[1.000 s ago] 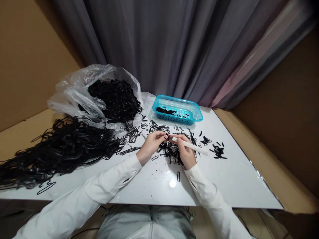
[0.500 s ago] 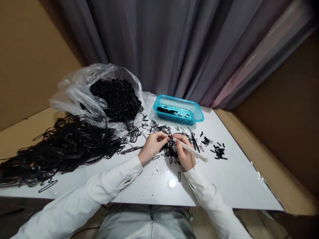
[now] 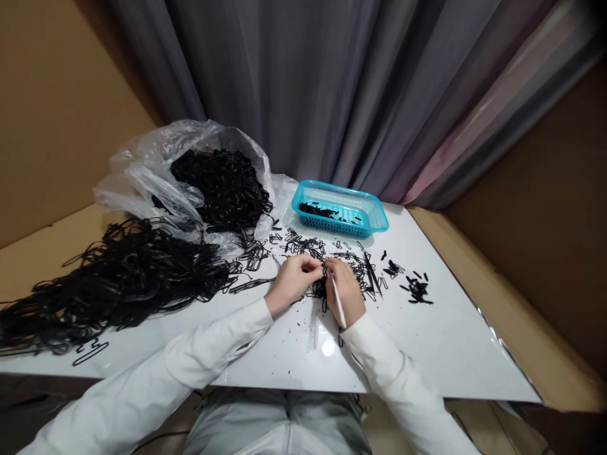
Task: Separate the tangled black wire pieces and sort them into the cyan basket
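My left hand point(image 3: 294, 282) is closed in a pinch, its thumb and forefinger on a small black piece point(image 3: 324, 270) whose shape is partly hidden. Against it, the fingertips of my right hand point(image 3: 349, 292) meet those of the left. A slim white stick-like tool point(image 3: 337, 299) is gripped in the right hand, its rear end pointing down toward my wrist. Loose black loops point(image 3: 303, 242) and thin black bits lie on the table around and beneath both hands. Dark slender tweezers-like tools point(image 3: 372, 275) rest just right of the right hand.
A large heap of black rubbery loops point(image 3: 142, 278) covers the table's left side. Behind it a clear plastic bag point(image 3: 142, 170) holds more. A blue basket point(image 3: 377, 221) with short black pieces stands at the back. Small piles of black pieces point(image 3: 418, 288) lie at right on the white table point(image 3: 455, 354).
The white tool has swung from slanting rightward to pointing down along my right palm. My right hand has turned and shifted slightly left; the left hand stays nearly in place.
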Available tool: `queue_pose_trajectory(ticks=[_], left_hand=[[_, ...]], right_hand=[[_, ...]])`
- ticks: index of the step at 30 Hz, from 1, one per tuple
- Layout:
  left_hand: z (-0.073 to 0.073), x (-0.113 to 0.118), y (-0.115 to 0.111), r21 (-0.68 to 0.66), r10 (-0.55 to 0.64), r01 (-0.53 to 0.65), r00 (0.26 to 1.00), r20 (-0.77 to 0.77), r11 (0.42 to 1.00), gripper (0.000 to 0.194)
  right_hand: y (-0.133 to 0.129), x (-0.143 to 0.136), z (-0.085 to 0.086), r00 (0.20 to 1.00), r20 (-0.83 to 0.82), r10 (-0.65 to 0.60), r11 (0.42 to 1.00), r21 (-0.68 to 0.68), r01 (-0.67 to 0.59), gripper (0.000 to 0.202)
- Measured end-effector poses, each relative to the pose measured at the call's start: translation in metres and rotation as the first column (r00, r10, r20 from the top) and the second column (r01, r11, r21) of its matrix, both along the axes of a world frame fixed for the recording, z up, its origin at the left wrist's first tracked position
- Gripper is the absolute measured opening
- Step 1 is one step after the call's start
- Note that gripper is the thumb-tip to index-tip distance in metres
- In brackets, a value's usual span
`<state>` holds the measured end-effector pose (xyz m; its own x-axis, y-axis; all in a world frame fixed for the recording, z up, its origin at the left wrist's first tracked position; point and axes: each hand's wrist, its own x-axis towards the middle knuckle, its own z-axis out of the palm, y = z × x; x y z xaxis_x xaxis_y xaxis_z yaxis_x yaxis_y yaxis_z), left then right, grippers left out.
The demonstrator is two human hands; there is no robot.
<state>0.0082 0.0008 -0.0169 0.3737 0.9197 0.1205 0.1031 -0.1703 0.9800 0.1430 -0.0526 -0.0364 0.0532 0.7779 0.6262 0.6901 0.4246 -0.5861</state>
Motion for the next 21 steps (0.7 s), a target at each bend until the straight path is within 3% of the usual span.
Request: queue_pose_trajectory(ticks=[7, 12, 21], left_hand=[[0.015, -0.003, -0.001, -0.059, 0.007, 0.000, 0.992, 0.125, 0.998, 0.013], [0.017, -0.003, -0.002, -0.081, -0.027, 0.038, 0.991, 0.132, 0.996, 0.013], [0.013, -0.001, -0.007, -0.078, -0.050, 0.057, 0.994, 0.092, 0.995, 0.015]], right_hand=[[0.000, 0.012, 0.016, 0.992, -0.119, -0.035, 0.999, 0.022, 0.038, 0.016], [0.001, 0.011, 0.023, 0.977, -0.213, 0.004, 1.000, -0.027, -0.010, 0.028], [0.001, 0.009, 0.019, 0.997, -0.082, 0.002, 0.998, -0.067, -0.008, 0.023]])
